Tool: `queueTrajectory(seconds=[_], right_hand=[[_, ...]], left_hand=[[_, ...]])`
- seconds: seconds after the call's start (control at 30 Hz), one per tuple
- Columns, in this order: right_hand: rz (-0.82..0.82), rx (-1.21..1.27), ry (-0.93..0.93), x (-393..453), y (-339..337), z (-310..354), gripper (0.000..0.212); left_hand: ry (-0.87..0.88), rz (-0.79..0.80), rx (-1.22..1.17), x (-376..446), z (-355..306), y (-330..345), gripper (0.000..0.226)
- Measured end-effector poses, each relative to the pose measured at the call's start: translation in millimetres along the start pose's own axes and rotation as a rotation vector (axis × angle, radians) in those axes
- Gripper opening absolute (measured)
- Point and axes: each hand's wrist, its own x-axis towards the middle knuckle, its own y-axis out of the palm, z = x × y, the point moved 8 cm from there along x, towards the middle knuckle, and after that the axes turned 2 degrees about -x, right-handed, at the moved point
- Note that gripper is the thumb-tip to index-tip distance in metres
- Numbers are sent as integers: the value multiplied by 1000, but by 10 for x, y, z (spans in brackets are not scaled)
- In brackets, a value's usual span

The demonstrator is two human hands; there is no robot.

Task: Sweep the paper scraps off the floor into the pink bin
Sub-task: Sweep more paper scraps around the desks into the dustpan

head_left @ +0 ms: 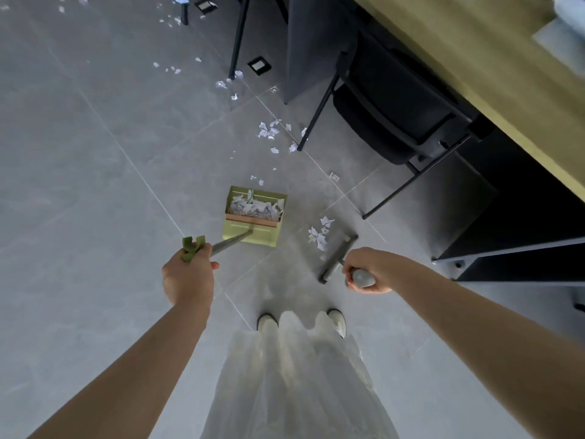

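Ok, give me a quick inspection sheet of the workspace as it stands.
Surface: grey tiled floor, paper scraps scattered in clusters toward the chair.
Job's things: green dustpan on the floor, already holding scraps; broom beside a small scrap pile. Pink bin: nothing seen.
Clutter: nothing seen beyond scraps.
Hands: left hand grips the dustpan handle; right hand grips the broom handle.
Cables: nothing seen.
Surroundings: black chair, wooden table, dark cabinet.
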Motion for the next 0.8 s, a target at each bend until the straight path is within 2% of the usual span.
queueTrajectory(seconds=[0.1,0.43,0.8], right_hand=[[31,-3,-25,-6,250,166,12],[133,260,-103,92,648,1030,13],[131,115,-149,170,818,2163,12]], left_hand=[[-6,-21,-10,158,-3,-121,18],[-54,-86,-54,727,-164,-311,17],[-81,-100,-82,1473,-789,-116,19]])
